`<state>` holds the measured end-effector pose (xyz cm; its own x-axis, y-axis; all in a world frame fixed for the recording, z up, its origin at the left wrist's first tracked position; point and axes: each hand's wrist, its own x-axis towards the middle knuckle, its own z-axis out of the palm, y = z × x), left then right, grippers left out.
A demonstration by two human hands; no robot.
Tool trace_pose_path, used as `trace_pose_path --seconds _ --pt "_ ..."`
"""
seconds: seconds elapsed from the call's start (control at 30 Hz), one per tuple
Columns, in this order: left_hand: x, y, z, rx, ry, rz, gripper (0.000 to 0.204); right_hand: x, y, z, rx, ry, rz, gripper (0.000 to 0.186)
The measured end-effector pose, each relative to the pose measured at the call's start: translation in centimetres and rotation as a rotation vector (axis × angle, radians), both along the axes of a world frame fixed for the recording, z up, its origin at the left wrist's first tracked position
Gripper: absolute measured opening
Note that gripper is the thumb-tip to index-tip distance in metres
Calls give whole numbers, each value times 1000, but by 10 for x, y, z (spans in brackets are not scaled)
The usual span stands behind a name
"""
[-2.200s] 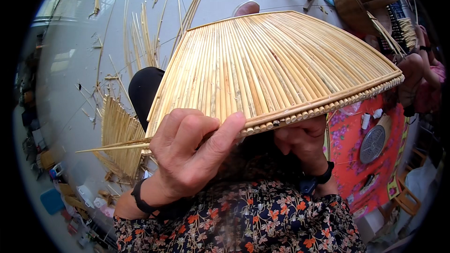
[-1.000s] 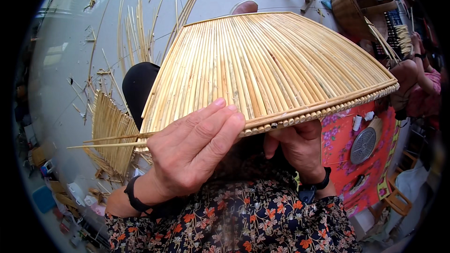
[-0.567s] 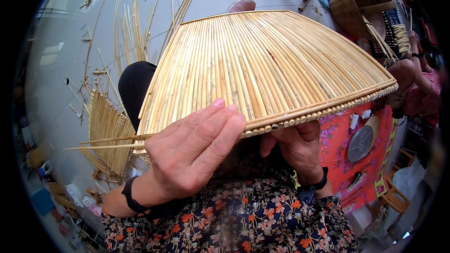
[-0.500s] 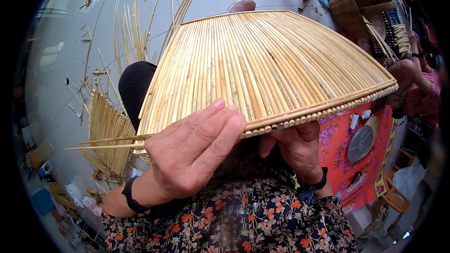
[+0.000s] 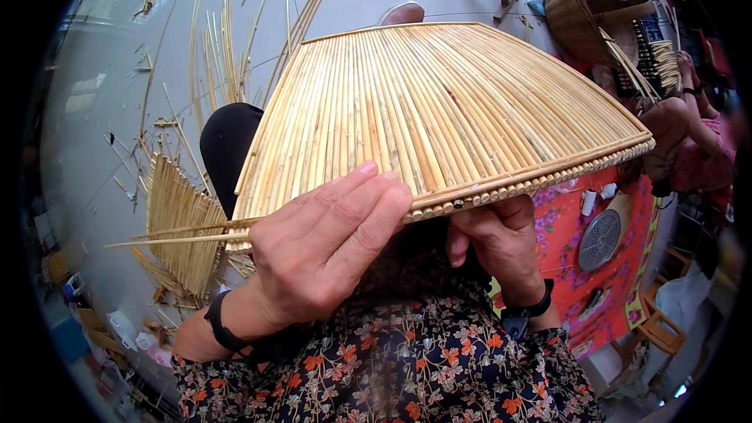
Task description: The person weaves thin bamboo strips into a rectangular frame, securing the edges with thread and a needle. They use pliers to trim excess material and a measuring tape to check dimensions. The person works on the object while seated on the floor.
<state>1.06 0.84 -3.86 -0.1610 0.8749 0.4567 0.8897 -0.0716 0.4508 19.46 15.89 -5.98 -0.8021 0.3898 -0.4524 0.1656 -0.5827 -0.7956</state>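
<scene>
A fan-shaped panel of pale straight reed stalks [image 5: 439, 102] spreads out before me, wide end near, with a thin strip laid along its near edge. My left hand [image 5: 325, 239] presses its fingers flat on top of that edge, thumb hidden, gripping panel and strip. Two loose ends of thin reed strip [image 5: 176, 238] stick out to the left beyond this hand. Under the near edge, right of the middle, my right hand [image 5: 497, 247] is closed with curled fingers against the stalk ends. The panel hides its fingertips and whatever they pinch.
A smaller reed panel [image 5: 184, 207] and scattered loose stalks [image 5: 227, 55] lie on the floor to the left. At the far right stands a woven basket [image 5: 587, 12], near another person's arm [image 5: 689, 78]. A red flowered cloth [image 5: 564, 266] carries a round grey perforated disc [image 5: 601, 240].
The panel's right corner has shifted slightly left and nearer. My right hand has dropped a little below the edge, while my left hand keeps its place on the panel.
</scene>
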Motion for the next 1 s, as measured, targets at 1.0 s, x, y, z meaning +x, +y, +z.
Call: trace_pose_path --seconds 1.0 --pt "3 4 3 -6 43 -24 32 -21 -21 32 -180 -109 -212 22"
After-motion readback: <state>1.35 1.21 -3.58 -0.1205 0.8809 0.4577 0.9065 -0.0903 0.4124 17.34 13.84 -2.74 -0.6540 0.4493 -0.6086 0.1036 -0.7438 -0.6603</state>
